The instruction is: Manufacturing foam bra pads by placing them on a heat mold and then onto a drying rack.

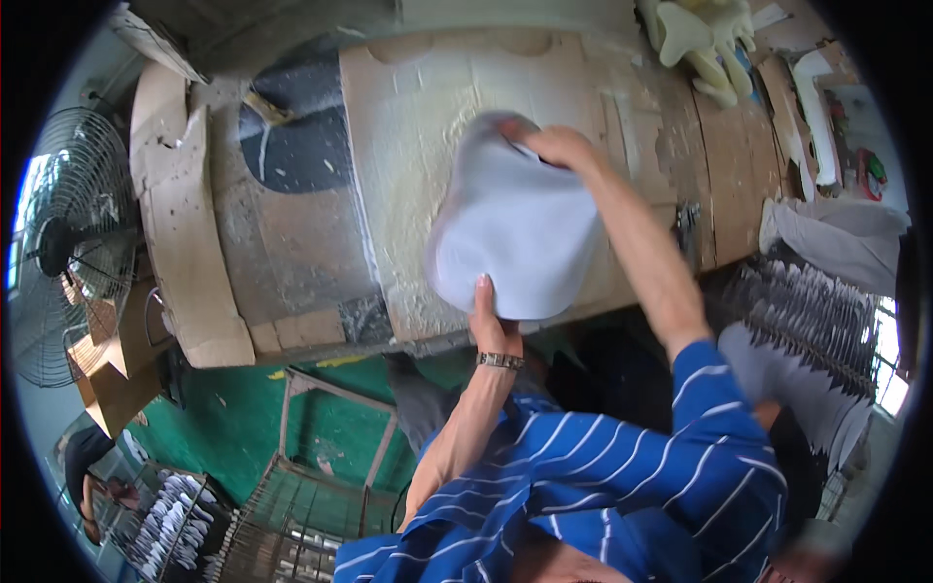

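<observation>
A broad, pale grey-white piece with rounded corners [520, 233], shaped somewhat like a seat cover, is held over the worktable [292, 238]. My left hand [494, 316] grips its near edge, thumb on top and fingers out of sight underneath. At the far edge, my right hand [567, 148] is closed on the rim, and its fingertips are partly hidden. The far left edge of the piece looks blurred, with a darker, reddish patch by the right hand. Under it lies a cardboard sheet [403, 194] crusted with cream-coloured residue.
A tan tool-like thing [267, 109] lies on a black patch at the left. Cream moulded pieces [705, 44] sit far right. A fan [73, 243] stands left, a rack of grey pieces [807, 311] right. A wire rack [301, 515] and another person [87, 466] are lower left.
</observation>
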### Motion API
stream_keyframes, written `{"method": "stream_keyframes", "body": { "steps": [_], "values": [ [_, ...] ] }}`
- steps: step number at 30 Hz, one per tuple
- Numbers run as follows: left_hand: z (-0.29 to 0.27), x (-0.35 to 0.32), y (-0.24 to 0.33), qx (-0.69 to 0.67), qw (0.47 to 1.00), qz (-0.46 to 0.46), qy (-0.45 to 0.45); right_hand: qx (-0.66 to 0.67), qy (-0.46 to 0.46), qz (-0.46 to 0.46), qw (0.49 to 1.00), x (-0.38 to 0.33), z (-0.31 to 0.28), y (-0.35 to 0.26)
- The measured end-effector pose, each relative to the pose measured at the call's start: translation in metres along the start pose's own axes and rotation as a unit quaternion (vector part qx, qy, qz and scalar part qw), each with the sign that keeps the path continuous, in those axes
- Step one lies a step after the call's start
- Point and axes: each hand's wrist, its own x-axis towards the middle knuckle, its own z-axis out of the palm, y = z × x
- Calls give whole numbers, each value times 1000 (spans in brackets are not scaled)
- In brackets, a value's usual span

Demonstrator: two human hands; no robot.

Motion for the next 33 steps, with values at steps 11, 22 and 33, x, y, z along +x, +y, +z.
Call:
{"method": "stream_keyframes", "body": {
  "steps": [11,22,33],
  "values": [
    [-33,22,-17,48,999,-1,6,57,-188,-151,969,102,-109,28],
    [-34,21,-18,63,998,24,-12,-132,-79,-221,963,38,-83,-30],
    [3,5,-2,109,993,-38,17,513,-79,-67,852,-232,23,152]
  ]
}}
